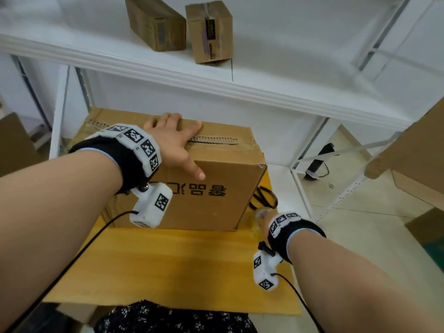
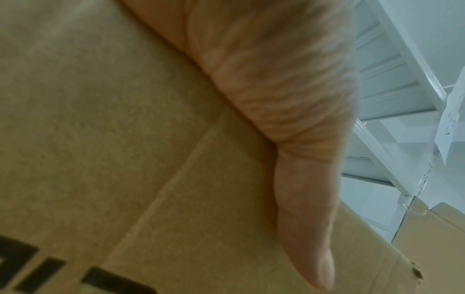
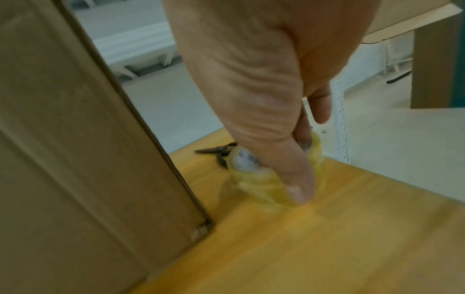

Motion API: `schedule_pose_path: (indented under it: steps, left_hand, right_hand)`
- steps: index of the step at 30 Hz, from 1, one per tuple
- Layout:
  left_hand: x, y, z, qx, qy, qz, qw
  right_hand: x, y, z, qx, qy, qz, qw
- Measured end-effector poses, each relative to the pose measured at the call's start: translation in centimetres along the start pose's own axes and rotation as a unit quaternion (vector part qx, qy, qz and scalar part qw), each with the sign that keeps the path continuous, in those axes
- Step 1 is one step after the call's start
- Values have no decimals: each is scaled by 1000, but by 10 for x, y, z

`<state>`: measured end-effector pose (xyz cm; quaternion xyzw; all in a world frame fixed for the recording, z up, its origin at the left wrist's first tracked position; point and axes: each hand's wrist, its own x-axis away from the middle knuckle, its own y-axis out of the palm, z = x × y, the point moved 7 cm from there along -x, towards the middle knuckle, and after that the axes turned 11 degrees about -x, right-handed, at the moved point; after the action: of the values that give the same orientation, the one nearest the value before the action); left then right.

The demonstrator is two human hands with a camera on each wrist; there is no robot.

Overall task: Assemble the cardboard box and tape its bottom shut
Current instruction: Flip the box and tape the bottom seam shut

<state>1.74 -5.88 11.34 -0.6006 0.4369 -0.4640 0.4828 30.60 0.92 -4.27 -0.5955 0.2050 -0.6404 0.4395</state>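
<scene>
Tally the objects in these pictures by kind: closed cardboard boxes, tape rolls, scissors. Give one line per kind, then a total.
Closed cardboard boxes: 3 (box being assembled, two shelf boxes)
Tape rolls: 1 (tape roll, gripped by right hand)
Scissors: 1 (scissors)
Total: 5

Upside-down black Chinese characters, seemingly 尊品汇, on cardboard box (image 1: 204,200) front, other labels unreadable

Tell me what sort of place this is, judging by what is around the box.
Probably a packing or storage room. White metal shelving carries two taped cartons, more cardboard leans at the right, and the box being assembled stands on a yellow work surface, where the right hand grips a roll of clear tape.
</scene>
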Motion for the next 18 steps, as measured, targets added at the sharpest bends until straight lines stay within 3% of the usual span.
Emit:
schedule_pose_path:
  steps: [3, 7, 11, 13, 16, 18]
  left_hand:
    - [1, -2, 0, 5, -3, -5, 1000]
    - [3, -3, 1, 6, -5, -12, 1000]
    - [4, -5, 2, 4, -4, -14, 1000]
    - [5, -4, 2, 4, -3, -16, 1000]
    - [6, -4, 3, 4, -3, -20, 1000]
    - [7, -6, 3, 2, -3, -16, 1000]
  right_hand:
    - [9, -8, -3, -6, -10, 12, 1000]
    - [17, -63, 20, 54, 49, 20, 997]
    - [51, -157, 30, -47, -24, 106, 993]
    - [81, -207, 32, -210, -38, 174, 961]
    - [101, -252, 7, -394, -127, 283, 865]
    - [113, -258, -27, -462, -198, 301, 810]
